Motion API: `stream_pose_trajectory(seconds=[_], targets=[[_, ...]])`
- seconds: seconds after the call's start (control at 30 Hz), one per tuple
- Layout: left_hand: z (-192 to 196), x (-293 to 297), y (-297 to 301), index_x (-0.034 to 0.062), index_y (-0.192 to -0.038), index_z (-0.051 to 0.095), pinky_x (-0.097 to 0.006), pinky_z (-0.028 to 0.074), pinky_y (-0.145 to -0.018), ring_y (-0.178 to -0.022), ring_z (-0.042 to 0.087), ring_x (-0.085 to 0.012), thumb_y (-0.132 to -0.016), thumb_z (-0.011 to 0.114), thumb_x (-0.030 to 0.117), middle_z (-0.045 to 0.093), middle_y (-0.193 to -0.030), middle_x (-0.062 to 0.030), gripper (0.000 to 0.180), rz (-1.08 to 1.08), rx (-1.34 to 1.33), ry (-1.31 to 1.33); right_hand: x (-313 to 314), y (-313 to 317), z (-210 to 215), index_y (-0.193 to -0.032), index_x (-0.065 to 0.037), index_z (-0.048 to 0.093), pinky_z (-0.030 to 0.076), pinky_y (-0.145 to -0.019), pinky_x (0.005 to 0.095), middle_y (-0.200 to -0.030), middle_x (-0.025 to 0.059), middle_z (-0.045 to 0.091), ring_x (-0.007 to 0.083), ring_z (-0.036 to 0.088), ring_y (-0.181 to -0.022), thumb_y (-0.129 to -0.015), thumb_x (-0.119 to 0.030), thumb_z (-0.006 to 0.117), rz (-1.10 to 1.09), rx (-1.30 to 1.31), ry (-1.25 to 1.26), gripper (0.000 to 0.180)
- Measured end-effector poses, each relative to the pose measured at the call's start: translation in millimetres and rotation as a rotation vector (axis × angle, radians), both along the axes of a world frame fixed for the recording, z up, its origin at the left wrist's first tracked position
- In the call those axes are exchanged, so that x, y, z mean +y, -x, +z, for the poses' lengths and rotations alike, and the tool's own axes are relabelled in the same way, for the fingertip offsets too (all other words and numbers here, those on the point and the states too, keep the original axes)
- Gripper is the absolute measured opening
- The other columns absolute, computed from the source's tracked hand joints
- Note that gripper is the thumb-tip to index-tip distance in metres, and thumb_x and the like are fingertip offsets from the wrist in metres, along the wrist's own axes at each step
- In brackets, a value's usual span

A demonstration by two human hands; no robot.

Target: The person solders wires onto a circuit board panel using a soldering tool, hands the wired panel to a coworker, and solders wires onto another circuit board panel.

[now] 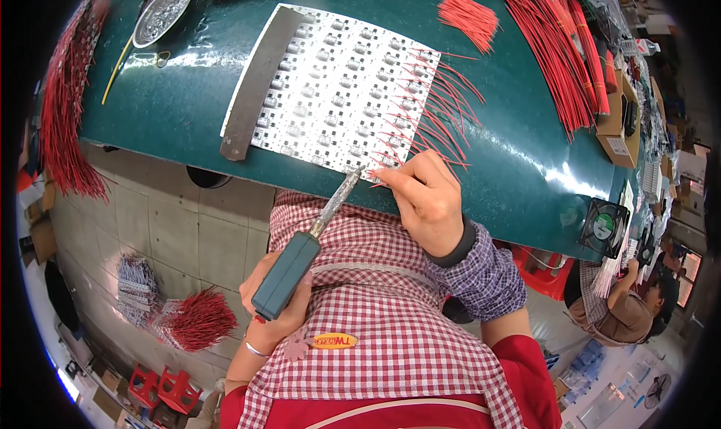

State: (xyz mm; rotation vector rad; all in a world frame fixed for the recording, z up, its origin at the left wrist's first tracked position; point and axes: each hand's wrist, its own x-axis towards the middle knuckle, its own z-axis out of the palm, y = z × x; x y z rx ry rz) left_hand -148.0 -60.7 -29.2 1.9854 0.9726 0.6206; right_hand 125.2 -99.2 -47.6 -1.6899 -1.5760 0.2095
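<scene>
My left hand grips the teal handle of a soldering iron; its metal tip reaches the near edge of a white circuit panel with several rows of small parts. My right hand pinches a thin red wire against that edge, right by the iron's tip. Several red wires stick out from the panel's right side. A dark flat strip lies along the panel's left side. All of it rests on a green table.
A small pile of short red wires and long red wire bundles lie at the far right. A metal dish sits far left. Red wires hang off the left edge. A small fan, a cardboard box and another person are on the right.
</scene>
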Motion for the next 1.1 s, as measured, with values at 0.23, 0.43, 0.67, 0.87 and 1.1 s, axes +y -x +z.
stream_pose_trajectory(seconds=[0.23,0.43,0.67,0.87,1.1], targets=[[3.2,0.8,-4.0,-0.0062,-0.092,0.069,-0.034,0.057,-0.070,-0.077,0.070,-0.0287,-0.072,0.075,-0.004,0.068,-0.091,-0.0165,0.022,0.024,0.004,0.035,1.8,-0.5,2.1,-0.097,-0.004,0.074,0.046,-0.061,0.0357,-0.075,0.0066,0.056,0.0246,0.056,-0.070,-0.071,0.011,0.073,0.016,-0.003,0.015,0.029],[2.1,1.7,-2.4,-0.0059,-0.090,0.068,-0.032,0.056,-0.065,-0.072,0.069,-0.0279,-0.072,0.074,-0.003,0.066,-0.088,-0.0157,0.020,-0.004,0.019,0.034,2.2,0.3,4.1,-0.096,-0.003,0.073,0.047,-0.061,0.0366,-0.075,0.0065,0.056,0.0245,0.056,-0.071,-0.071,0.010,0.073,0.013,-0.039,0.037,0.028],[4.7,4.2,-4.9,-0.0059,-0.089,0.068,-0.031,0.054,-0.063,-0.070,0.068,-0.0274,-0.072,0.073,-0.004,0.066,-0.086,-0.0151,0.018,-0.002,0.003,0.036,3.7,0.8,8.7,-0.096,-0.003,0.073,0.047,-0.063,0.0369,-0.076,0.0069,0.056,0.0252,0.056,-0.072,-0.071,0.011,0.072,0.026,-0.091,0.058,0.028],[5.4,3.1,-4.6,-0.0054,-0.088,0.067,-0.032,0.054,-0.062,-0.068,0.068,-0.0275,-0.072,0.073,-0.004,0.066,-0.085,-0.0149,0.017,0.006,0.010,0.044,3.2,1.4,7.5,-0.095,-0.001,0.071,0.047,-0.062,0.0366,-0.078,0.0074,0.054,0.0250,0.055,-0.074,-0.072,0.008,0.069,0.038,-0.123,0.057,0.026],[-6.3,-4.8,7.2,-0.0054,-0.093,0.070,-0.033,0.056,-0.065,-0.072,0.070,-0.0293,-0.072,0.074,-0.004,0.069,-0.091,-0.0173,0.021,0.036,0.013,0.038,3.5,1.8,10.6,-0.095,0.000,0.069,0.048,-0.061,0.0365,-0.079,0.0081,0.051,0.0249,0.054,-0.075,-0.072,0.005,0.067,0.052,-0.165,0.068,0.023]])
